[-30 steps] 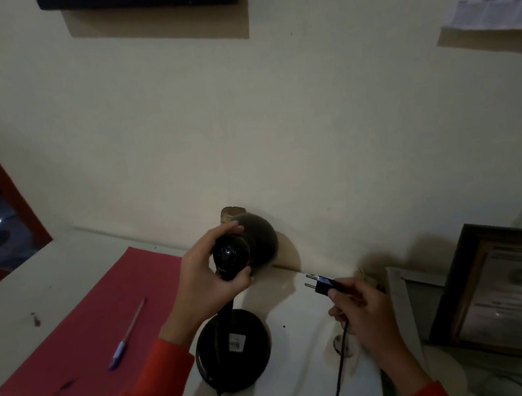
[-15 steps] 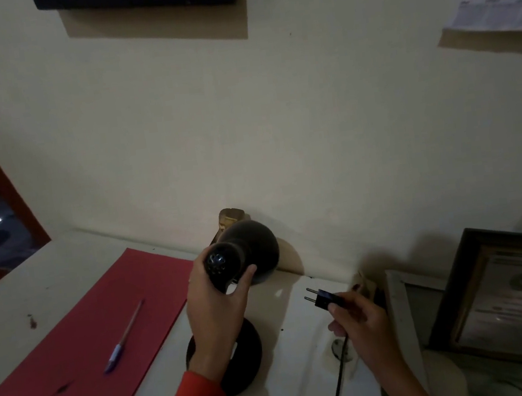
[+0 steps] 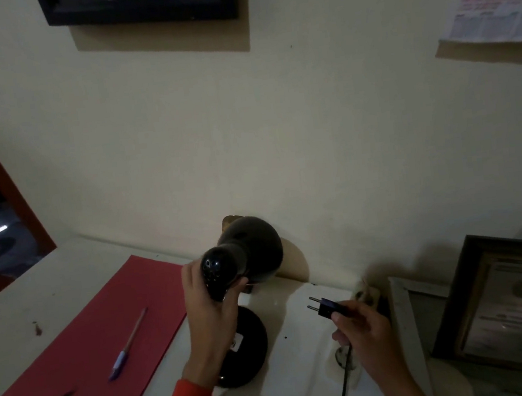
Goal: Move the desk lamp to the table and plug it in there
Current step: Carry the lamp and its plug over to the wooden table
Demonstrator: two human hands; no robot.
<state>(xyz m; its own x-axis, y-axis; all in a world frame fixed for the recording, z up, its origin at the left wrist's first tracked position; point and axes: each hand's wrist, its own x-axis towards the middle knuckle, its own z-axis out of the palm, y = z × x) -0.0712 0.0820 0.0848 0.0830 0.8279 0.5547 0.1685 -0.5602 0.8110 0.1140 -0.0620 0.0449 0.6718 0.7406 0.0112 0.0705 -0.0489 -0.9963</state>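
Fingers (image 3: 339, 315) pinched around plug (image 3: 326, 308)

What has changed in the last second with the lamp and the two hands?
The left hand slid from the lamp's neck up to the back of the lamp head, which now tilts more toward the wall; the lamp base shifted a little. The right hand keeps the plug in its fingers, prongs pointing left, unplugged. The pen and the red folder stayed in place.
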